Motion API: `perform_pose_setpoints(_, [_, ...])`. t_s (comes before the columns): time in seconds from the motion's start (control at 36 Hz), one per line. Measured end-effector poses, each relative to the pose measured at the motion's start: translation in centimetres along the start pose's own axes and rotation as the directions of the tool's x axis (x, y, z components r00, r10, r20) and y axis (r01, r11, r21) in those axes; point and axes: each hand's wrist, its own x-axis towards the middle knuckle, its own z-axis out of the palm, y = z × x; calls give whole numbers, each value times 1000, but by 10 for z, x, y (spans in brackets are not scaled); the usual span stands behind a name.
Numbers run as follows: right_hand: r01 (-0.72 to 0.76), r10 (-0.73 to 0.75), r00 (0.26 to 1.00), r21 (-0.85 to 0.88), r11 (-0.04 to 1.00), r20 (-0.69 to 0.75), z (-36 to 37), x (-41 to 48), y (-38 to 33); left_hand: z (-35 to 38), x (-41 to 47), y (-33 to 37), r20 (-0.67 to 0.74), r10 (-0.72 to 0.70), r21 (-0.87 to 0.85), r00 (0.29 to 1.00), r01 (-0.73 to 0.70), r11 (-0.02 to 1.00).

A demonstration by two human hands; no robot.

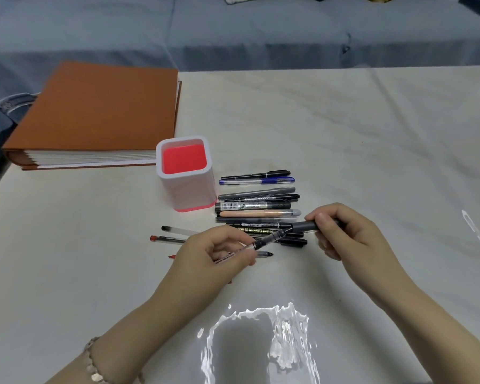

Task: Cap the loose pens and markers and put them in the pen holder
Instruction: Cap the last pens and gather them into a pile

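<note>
A white pen holder (187, 189) with a red inside stands upright at the table's middle, nothing visible in it. To its right lie several pens and markers (257, 206) side by side. My left hand (216, 252) grips a clear-barrelled black pen (263, 240) with its tip pointing up and right. My right hand (341, 234) pinches a dark grey cap (305, 225) right at that tip. Two clear pens (175, 234) with black and red ends lie left of my left hand, and another pen (265, 254) pokes out under it.
A thick brown binder (100, 112) lies at the back left, just behind the holder. The table wears a glossy cream cover (344, 134) with glare near the front edge. A blue-grey sofa (233, 29) runs along the far side.
</note>
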Motion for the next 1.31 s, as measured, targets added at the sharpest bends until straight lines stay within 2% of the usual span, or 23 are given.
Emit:
perform_pose_setpoints(0.25, [3,-2,999,-11,1000,48,-2,-2,1,2,-1,-2,-3,1,88,1000,0,996])
perform_pose_setpoints(0.36, [59,-50,994,-98,993,93,-5,-4,-1,1,-1,3,-19,18,115,1000,-15,993])
perform_pose_setpoints(0.56, [175,-134,960,-154,972,246,6,-10,-8,8,-4,8,-26,96,185,995,-89,979])
perform_pose_setpoints(0.69, [253,-225,956,-143,957,189,15,-15,-5,10,-2,14,-58,71,212,996,-57,976])
perform_pose_setpoints(0.81, [291,-264,946,-127,948,190,16,-17,-3,10,0,23,22,4,134,1000,-7,991])
perform_pose_setpoints(0.86, [309,-279,940,-145,940,195,14,-18,-5,6,3,28,125,-73,70,989,65,995])
perform_pose_setpoints(0.97, [333,-263,915,-207,920,305,8,-20,-9,-4,10,30,384,-314,-18,868,347,938])
perform_pose_setpoints(1.03, [327,-227,904,-244,913,362,4,-18,-10,-5,12,27,413,-325,25,851,347,938])
perform_pose_setpoints(1.08, [366,-197,875,-339,867,443,2,-13,-5,-4,13,21,356,-265,136,896,231,963])
perform_pose_setpoints(1.17, [455,-159,844,-527,718,513,4,-2,7,-1,12,4,219,-120,291,968,53,955])
perform_pose_setpoints(1.25, [457,-242,883,-618,639,402,3,15,18,-10,10,-20,66,34,462,997,-61,885])
perform_pose_setpoints(1.31, [403,-290,915,-675,618,280,2,27,21,-23,11,-35,-37,97,529,995,-62,846])
